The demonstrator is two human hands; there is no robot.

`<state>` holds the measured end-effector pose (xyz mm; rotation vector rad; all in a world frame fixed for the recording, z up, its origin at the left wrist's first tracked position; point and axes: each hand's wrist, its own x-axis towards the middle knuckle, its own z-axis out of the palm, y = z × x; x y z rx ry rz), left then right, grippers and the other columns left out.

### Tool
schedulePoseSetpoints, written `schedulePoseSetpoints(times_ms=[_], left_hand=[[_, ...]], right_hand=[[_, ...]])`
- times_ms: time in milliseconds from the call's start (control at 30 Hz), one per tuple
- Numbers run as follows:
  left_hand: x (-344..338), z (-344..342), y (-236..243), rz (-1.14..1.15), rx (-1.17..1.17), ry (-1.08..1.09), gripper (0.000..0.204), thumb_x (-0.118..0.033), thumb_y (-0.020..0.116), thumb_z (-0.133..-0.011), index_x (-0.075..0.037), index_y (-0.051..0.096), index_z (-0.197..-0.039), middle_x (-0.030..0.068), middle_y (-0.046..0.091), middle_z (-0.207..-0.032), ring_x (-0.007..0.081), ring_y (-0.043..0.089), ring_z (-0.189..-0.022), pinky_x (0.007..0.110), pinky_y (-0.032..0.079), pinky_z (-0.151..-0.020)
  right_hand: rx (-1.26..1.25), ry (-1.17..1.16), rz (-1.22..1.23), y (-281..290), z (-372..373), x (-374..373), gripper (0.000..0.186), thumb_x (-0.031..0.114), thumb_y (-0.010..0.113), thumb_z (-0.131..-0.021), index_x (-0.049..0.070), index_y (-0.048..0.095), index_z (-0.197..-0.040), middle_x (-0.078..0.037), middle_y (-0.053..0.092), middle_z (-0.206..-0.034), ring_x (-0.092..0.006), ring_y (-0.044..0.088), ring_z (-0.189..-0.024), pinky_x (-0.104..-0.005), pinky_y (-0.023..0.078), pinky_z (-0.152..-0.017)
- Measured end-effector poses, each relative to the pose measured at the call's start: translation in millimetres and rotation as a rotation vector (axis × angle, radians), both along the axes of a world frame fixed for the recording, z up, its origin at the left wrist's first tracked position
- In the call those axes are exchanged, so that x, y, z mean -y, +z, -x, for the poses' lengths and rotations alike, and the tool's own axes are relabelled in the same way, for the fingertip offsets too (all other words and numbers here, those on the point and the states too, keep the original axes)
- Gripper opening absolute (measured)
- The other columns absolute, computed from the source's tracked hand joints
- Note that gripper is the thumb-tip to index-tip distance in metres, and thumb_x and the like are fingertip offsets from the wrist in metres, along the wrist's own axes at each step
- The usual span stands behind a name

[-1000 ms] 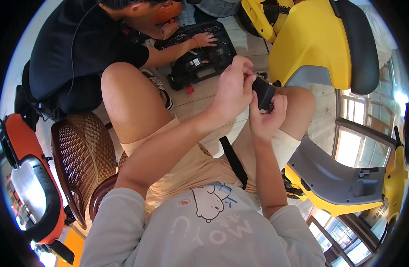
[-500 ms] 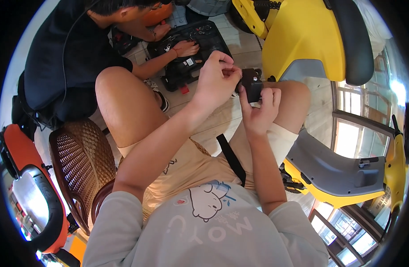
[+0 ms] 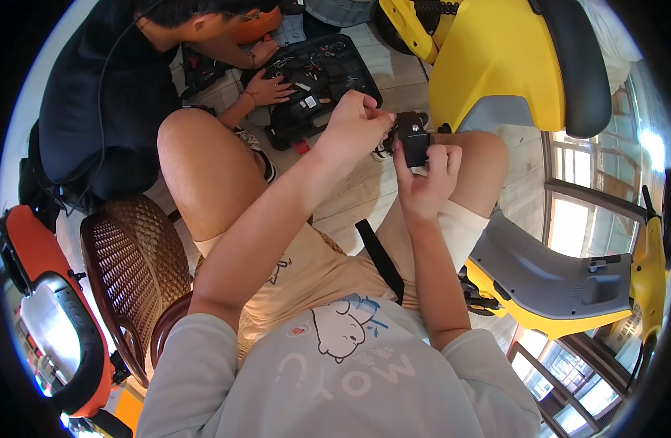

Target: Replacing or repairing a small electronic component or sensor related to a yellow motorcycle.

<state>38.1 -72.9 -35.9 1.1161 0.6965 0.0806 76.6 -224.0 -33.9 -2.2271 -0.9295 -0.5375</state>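
A small black box-shaped device (image 3: 413, 144) with a shiny silver knob or screw on its face is held upright above my right knee. My right hand (image 3: 429, 182) grips its lower part, thumb on the left side and curled fingers on the right. At the device's left edge, my left hand (image 3: 356, 125) is closed in a pinch, fingertips beside a dark part there. Whatever lies between those fingertips is too small to make out.
A person in black (image 3: 109, 109) crouches at the far left, one hand over an open black tool case (image 3: 350, 69) on the floor. Yellow scooters (image 3: 496, 66) stand at right, an orange one (image 3: 94, 365) at left. Beside me is a wicker chair (image 3: 138, 255).
My left hand has shifted slightly down beside the device, which has turned a little. The other person's near hand has moved left over the tool case, fingers now spread.
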Motion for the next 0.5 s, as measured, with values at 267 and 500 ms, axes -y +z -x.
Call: schedulePoseSetpoints(times_ms=[267, 500], left_hand=[[1.5, 0.4, 1.7, -0.056, 0.059, 0.014, 0.03, -0.002, 0.066, -0.088, 0.001, 0.047, -0.111, 0.0099, 0.065, -0.095, 0.0125, 0.059, -0.08, 0.028, 0.049, -0.071], [8.0, 1.2, -1.6, -0.401, 0.28, -0.019, 0.025, 0.002, 0.06, -0.088, -0.002, 0.044, -0.108, 0.0075, 0.061, -0.092, 0.0124, 0.059, -0.084, 0.029, 0.049, -0.072]], right_hand=[[0.005, 0.007, 0.006, 1.0, -0.3, -2.2, 0.036, 0.016, 0.086, -0.071, 0.003, 0.054, -0.08, -0.012, 0.049, -0.083, -0.0283, 0.052, -0.071, -0.0374, 0.043, -0.059], [-0.028, -0.01, -0.002, -0.2, -0.2, 1.6, 0.038, 0.016, 0.086, -0.071, 0.003, 0.051, -0.079, -0.013, 0.049, -0.082, -0.0287, 0.05, -0.071, -0.0373, 0.043, -0.06]])
